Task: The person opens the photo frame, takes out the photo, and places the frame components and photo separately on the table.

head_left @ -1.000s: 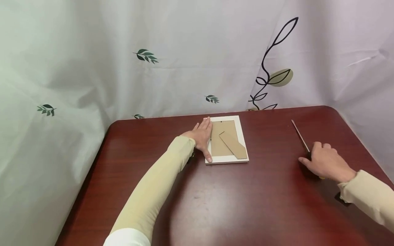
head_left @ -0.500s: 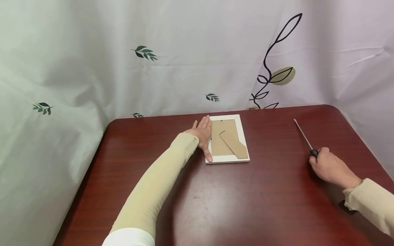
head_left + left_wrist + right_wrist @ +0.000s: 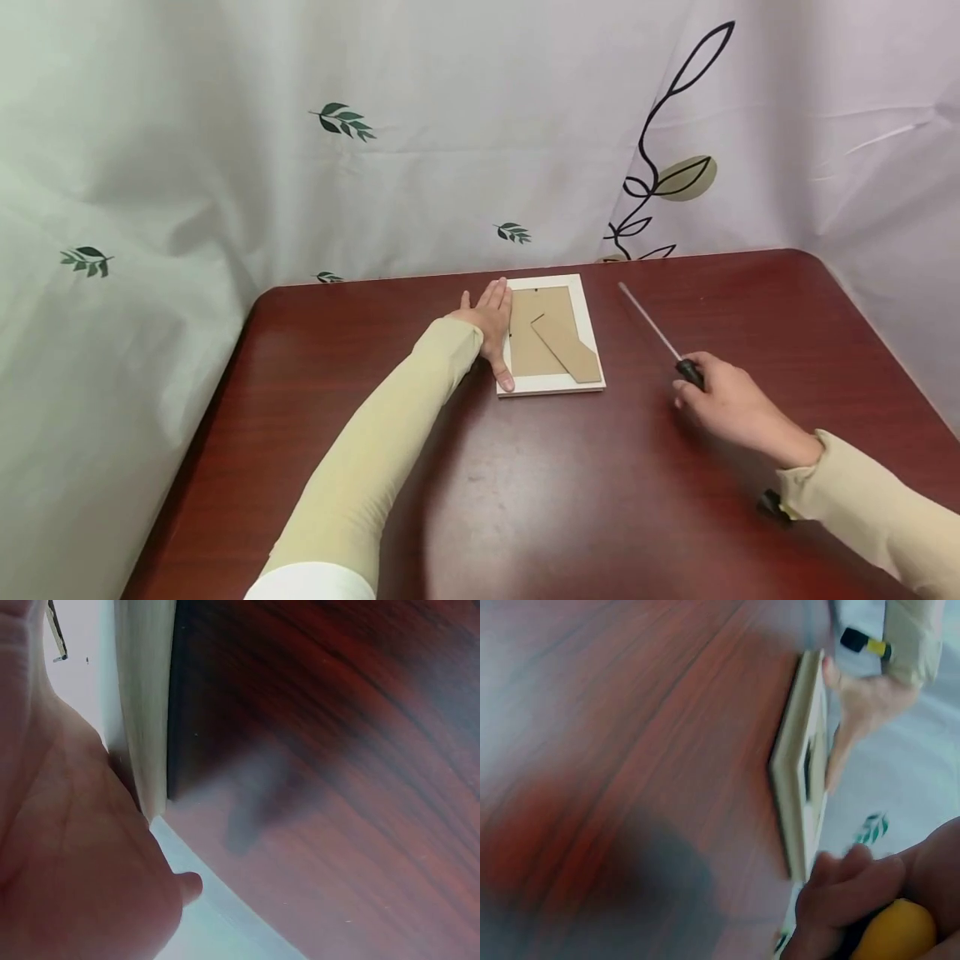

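A white picture frame [image 3: 551, 384] lies face down near the table's far edge, its brown backing board and stand flap upward. My left hand [image 3: 489, 329] rests on the frame's left side with fingers straight and thumb spread toward the near corner. In the left wrist view, the palm [image 3: 82, 840] is against the frame's side edge [image 3: 146, 697]. To the right of the frame, my right hand [image 3: 738, 408] grips a screwdriver [image 3: 690, 373] by its black handle, the thin metal shaft aimed at the far left. Its yellow handle end [image 3: 900, 934] shows in the right wrist view.
The dark red wooden table [image 3: 585, 500] has rounded far corners. Directly behind it hangs a white curtain [image 3: 450, 150] with leaf prints, which also runs down both sides. A small black device [image 3: 772, 506] sits under the right wrist.
My right hand first draws the screwdriver slightly back to the right, then brings it left toward the frame. The left hand and the picture frame stay in place.
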{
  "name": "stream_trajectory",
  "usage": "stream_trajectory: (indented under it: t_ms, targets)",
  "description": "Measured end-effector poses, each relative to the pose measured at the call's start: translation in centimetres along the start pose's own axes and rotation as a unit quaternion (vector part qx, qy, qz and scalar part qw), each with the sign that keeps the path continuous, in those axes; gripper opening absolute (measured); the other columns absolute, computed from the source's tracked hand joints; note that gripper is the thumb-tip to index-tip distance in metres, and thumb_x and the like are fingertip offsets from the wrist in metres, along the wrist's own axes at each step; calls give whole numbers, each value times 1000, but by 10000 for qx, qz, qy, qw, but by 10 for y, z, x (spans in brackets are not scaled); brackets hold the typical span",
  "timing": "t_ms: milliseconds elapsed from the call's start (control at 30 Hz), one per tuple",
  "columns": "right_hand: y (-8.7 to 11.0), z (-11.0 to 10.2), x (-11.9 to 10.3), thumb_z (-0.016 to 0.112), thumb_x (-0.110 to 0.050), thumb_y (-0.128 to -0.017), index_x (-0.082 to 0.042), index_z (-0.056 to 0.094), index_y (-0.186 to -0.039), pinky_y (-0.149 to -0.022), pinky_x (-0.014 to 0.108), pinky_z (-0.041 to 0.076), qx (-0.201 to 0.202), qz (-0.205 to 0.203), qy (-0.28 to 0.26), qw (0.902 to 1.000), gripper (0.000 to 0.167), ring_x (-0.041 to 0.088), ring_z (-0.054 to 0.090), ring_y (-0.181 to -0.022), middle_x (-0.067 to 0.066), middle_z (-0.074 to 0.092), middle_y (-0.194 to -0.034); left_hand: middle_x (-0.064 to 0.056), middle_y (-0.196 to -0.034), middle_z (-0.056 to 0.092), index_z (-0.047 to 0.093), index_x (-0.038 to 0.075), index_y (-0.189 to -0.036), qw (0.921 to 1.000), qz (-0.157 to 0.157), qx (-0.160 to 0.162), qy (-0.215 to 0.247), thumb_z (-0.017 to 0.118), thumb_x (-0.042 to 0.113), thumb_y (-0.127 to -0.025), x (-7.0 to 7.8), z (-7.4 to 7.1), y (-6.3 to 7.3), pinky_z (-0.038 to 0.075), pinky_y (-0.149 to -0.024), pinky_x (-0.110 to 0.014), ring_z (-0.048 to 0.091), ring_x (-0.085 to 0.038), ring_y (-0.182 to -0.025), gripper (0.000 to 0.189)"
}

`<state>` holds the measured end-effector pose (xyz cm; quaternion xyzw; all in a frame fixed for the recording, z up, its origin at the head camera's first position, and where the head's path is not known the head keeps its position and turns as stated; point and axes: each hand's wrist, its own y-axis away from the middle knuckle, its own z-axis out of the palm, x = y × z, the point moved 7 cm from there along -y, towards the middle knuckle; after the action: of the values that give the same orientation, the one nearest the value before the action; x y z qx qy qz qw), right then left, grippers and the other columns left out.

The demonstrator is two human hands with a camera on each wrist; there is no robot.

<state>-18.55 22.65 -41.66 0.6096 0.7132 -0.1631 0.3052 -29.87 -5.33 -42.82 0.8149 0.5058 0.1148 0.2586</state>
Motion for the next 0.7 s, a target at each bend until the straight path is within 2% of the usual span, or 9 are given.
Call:
stream_trajectory:
  t_ms: [100, 233, 300, 433, 567, 700]
  targets:
    - [-8, 7, -18, 56, -15, -102, 8, 57, -114, -59, 31, 39, 164, -273, 175, 9993, 26, 16, 48, -63, 1, 53, -70, -19, -165, -20, -12, -2, -157, 9997, -107, -182, -82, 86, 74, -51, 1, 3, -5, 6, -120, -61, -14, -30, -153, 164]
    - [-14, 17, -36, 49, -20, -106, 1, 60, -105, -57, 30, 40, 93, -433, -197, 9988, 24, 16, 48, -59, 0, 49, -65, -18, -164, -24, -15, -2, -157, 9991, -195, -359, -86, 87, 75, -47, 1, 4, -12, 6, -120, -61, -17, -30, -152, 168]
    - [-18, 24, -40, 46, -20, -107, 1, 59, -105, -53, 30, 44, -109, -390, -493, 9980, 24, 16, 50, -55, 1, 52, -66, -18, -163, -25, -15, -2, -156, 9990, -228, -372, -104, 87, 75, -48, 2, 2, -12, 7, -120, -60, -18, -30, -152, 168]
    - [-26, 34, -45, 48, -15, -106, 1, 58, -104, -47, 34, 52, -393, -292, -894, 9948, 20, 19, 56, -52, 5, 60, -71, -21, -164, -21, -12, -4, -157, 9994, -191, -252, -109, 87, 71, -53, 6, -8, -2, 11, -121, -57, -15, -31, -153, 162]
    - [-36, 40, -48, 51, -14, -105, -1, 60, -105, -47, 33, 52, -390, -320, -903, 9946, 16, 20, 58, -51, 6, 65, -73, -21, -165, -17, -10, -4, -157, 9996, -187, -210, -68, 88, 69, -56, 6, -9, 2, 13, -122, -54, -12, -31, -153, 159]
    - [-44, 47, -51, 52, -17, -104, -4, 62, -103, -50, 29, 47, -381, -372, -754, 9957, 16, 16, 55, -52, 3, 62, -69, -20, -165, -17, -10, -3, -157, 9993, -267, -250, -44, 88, 69, -56, 3, -3, 0, 13, -122, -53, -12, -30, -154, 158]
